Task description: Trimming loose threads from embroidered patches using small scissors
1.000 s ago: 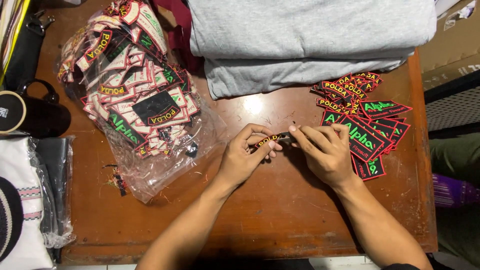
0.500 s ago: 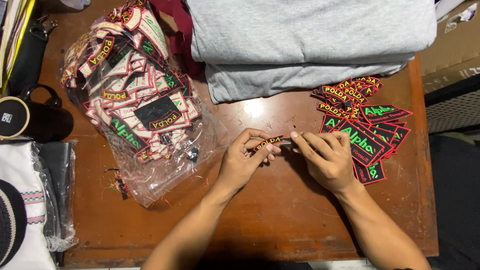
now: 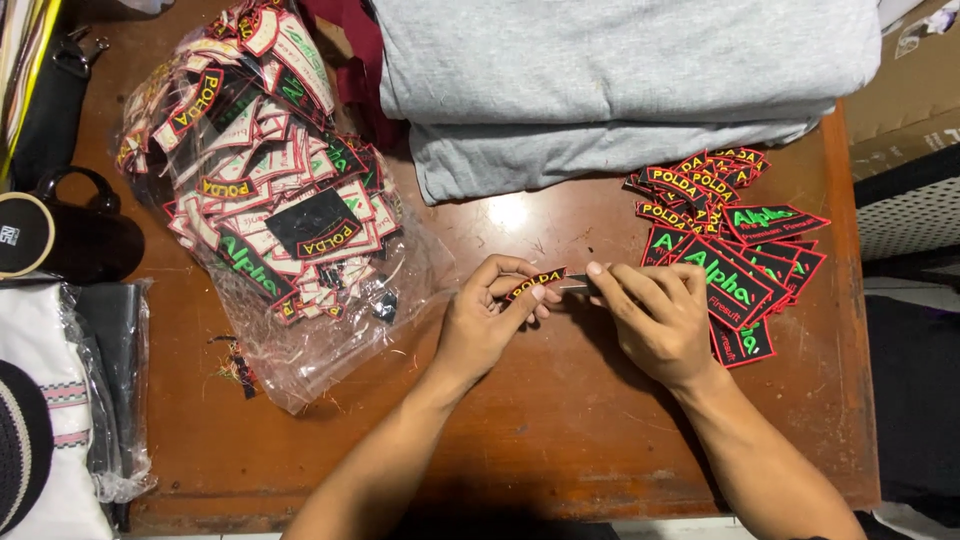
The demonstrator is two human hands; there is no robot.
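My left hand (image 3: pixel 490 325) pinches a small curved black patch with a red border (image 3: pixel 535 282) above the brown wooden table (image 3: pixel 560 430). My right hand (image 3: pixel 655 320) holds a small metal tool (image 3: pixel 575 284) whose tip meets the patch's right end. Just right of my right hand lies a loose pile of black patches with red borders and green lettering (image 3: pixel 730 245). A clear plastic bag stuffed with similar patches (image 3: pixel 265 190) lies left of my left hand.
Folded grey cloth (image 3: pixel 620 85) is stacked at the table's far edge, with dark red cloth (image 3: pixel 345 70) beside it. A black mug (image 3: pixel 60 240) stands at the left, above white fabric in plastic (image 3: pixel 60 420). Cardboard (image 3: pixel 920 80) sits at the right.
Both hands stay together at the table's middle, working on the small patch. The view has shifted slightly; nothing was picked up or set down.
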